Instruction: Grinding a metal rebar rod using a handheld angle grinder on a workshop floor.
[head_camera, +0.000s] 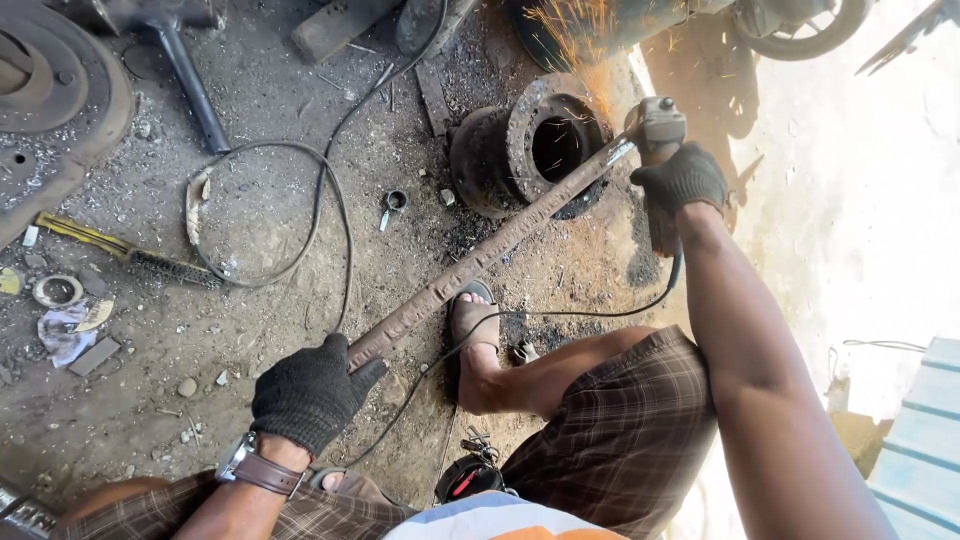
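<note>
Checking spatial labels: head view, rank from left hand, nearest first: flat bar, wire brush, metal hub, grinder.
1. Flat bar: held in the left hand.
2. Wire brush: on the ground, up-left of it.
3. Metal hub: up-right, under the bar's far end.
4. Grinder: farthest, in the right hand.

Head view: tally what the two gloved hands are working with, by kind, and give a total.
Black knit gloves: 2, on the left hand and the right hand
Rusty metal bar: 1, held by the left hand
Angle grinder: 1, held by the right hand, throwing sparks
Round metal hub: 1, under the bar's far end
Total: 5
</note>
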